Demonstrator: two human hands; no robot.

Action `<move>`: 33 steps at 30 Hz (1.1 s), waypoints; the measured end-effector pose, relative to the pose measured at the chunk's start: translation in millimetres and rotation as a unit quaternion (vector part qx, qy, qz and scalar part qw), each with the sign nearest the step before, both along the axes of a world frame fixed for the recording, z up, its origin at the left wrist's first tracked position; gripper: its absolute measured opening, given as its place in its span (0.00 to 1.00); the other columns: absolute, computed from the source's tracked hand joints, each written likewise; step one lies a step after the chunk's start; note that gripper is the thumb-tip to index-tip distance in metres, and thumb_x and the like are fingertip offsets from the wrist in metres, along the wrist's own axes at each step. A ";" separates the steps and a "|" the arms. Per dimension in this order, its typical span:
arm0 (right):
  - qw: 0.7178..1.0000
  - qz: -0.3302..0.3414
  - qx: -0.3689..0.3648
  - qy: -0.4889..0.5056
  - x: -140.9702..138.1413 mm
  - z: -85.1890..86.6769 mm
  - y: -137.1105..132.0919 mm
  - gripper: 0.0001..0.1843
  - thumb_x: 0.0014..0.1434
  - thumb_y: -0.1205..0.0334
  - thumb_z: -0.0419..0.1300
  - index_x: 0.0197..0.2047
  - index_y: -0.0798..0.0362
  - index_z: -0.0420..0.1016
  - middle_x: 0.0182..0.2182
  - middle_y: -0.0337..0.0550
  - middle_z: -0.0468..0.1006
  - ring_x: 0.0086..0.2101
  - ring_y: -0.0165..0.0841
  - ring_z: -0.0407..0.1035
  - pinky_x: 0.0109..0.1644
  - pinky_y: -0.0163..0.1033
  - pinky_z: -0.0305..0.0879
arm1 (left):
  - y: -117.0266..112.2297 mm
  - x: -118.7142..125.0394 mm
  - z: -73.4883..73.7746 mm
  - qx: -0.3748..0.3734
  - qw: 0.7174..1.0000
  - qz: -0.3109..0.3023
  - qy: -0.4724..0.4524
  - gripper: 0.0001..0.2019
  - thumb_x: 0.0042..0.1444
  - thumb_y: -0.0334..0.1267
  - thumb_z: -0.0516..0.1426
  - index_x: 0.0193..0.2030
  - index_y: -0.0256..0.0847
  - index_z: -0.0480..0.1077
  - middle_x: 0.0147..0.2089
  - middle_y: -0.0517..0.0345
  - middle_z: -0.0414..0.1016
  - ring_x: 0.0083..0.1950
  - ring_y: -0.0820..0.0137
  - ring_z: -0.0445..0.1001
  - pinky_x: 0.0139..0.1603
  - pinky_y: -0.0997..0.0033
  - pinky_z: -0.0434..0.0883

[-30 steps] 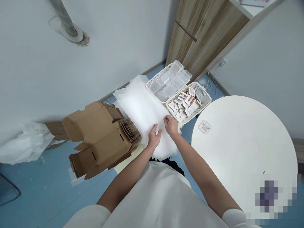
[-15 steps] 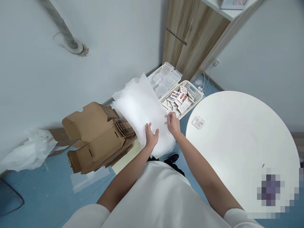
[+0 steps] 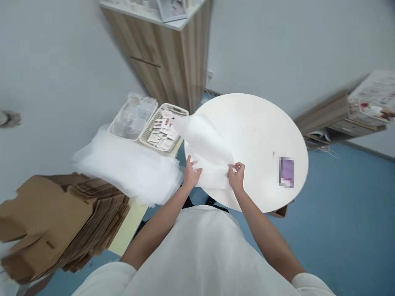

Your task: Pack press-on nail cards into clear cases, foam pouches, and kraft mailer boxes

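A thin white foam sheet (image 3: 210,144) lies over the left part of the round white table (image 3: 262,123), its far end curling up. My right hand (image 3: 236,176) pinches the sheet near its front right corner between thumb and fingers. At the left edge of the sheet is my left hand (image 3: 193,174), thumb and fingers apart; whether they press on the sheet is hard to make out. To the left lies a stack of similar white foam sheets (image 3: 126,168).
Flat brown cardboard boxes (image 3: 61,222) are piled at the lower left. Behind the foam stack stand a bin of clear plastic cases (image 3: 132,117) and a white basket (image 3: 177,110) of printed cards. A wood-grain cabinet (image 3: 160,53) rises behind. A blurred purple object (image 3: 286,172) lies on the table.
My view has swung right. My right hand has drawn one foam sheet off the stack onto the table, with my left hand moving along. The small clear tray on the table no longer shows.
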State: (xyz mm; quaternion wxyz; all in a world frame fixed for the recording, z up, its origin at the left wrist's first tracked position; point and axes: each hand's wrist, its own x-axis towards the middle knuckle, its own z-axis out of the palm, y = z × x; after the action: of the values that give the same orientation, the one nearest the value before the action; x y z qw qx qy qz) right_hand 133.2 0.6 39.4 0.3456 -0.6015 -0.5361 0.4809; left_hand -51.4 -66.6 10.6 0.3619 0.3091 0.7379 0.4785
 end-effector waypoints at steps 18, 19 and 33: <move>0.946 0.106 0.087 -0.294 141.5 -59.0 -13.8 0.16 0.53 0.69 0.45 0.41 0.52 0.70 0.38 0.47 0.71 0.41 0.37 0.64 0.43 0.43 0.63 | 36.8 91.1 -33.0 -0.085 0.952 -0.239 0.171 0.21 0.47 0.32 0.55 0.51 0.40 0.65 0.50 0.50 0.68 0.51 0.62 0.66 0.53 0.60 0.62; 0.936 0.111 0.093 -0.320 142.2 -59.1 -14.4 0.16 0.53 0.69 0.46 0.41 0.52 0.70 0.40 0.48 0.70 0.43 0.39 0.63 0.44 0.45 0.62 | 37.2 91.4 -32.4 -0.087 0.945 -0.252 0.191 0.22 0.47 0.32 0.55 0.52 0.39 0.63 0.50 0.49 0.67 0.51 0.62 0.66 0.53 0.60 0.63; 0.870 0.244 0.187 -0.384 126.5 -55.8 -2.1 0.23 0.49 0.71 0.48 0.50 0.56 0.63 0.59 0.51 0.56 0.60 0.42 0.43 0.61 0.57 0.34 | 37.6 96.0 -9.9 -0.094 0.814 -0.421 0.389 0.25 0.50 0.38 0.53 0.57 0.47 0.57 0.63 0.49 0.53 0.65 0.55 0.43 0.59 0.47 0.41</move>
State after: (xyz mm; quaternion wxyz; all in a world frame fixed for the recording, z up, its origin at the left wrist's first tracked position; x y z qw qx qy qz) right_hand 259.7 -1.5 -16.3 0.0899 -0.5128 -0.8364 0.1714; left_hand 44.6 -29.1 0.7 0.2377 0.7143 0.6566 0.0474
